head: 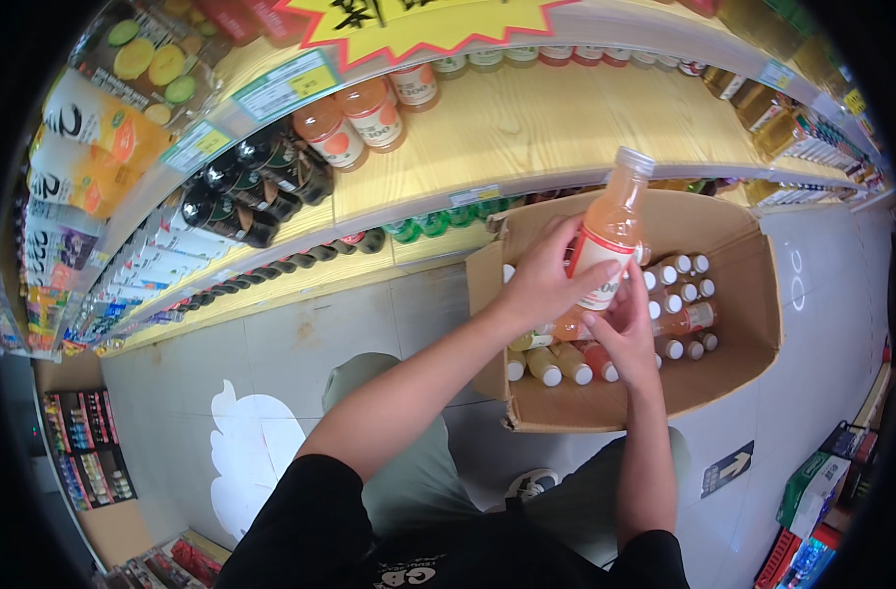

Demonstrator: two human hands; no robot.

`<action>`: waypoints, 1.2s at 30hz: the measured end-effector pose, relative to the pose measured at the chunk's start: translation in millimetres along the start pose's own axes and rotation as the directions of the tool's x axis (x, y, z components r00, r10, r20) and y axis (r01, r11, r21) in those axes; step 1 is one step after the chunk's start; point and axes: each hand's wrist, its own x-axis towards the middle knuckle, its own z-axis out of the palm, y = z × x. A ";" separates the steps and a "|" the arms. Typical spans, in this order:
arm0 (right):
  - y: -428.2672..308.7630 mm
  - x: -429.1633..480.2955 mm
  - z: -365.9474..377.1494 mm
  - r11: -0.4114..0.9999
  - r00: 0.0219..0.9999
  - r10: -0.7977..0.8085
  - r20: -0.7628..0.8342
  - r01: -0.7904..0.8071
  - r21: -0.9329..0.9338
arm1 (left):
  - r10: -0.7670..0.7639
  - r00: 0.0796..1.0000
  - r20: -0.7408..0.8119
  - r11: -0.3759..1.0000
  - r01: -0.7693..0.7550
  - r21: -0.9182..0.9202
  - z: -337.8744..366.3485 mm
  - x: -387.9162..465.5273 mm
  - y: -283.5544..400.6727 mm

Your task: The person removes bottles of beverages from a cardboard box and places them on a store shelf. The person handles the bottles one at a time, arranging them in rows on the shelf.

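Between my two hands is a bottle of orange-pink drink (603, 247), tilted, with a pale cap and a cream label edged in red. My left hand (547, 272) wraps its side, thumb across the label. Lower down, my right hand (625, 331) grips near the base. Beneath them stands an open cardboard box (735, 390) holding several white-capped bottles, some upright. Inside it an orange bottle (687, 318) lies on its side over others, and a red bottle (599, 359) stands among yellowish ones. My hands hide part of the box's contents.
A wooden shelf (536, 125) runs behind the box, with similar orange bottles (374, 110) and dark bottles (286, 166) at its left. Green bottles (429, 223) line the lower shelf. A yellow sign (426, 29) hangs above. My knees flank the box's near side on the tiled floor (352, 316).
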 end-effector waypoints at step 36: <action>4.4 214.8 152.7 0.842 0.938 -0.268 0.222 0.340 -0.420 | 0.189 0.796 -0.575 0.919 0.062 0.389 -114.5 3.6 2.5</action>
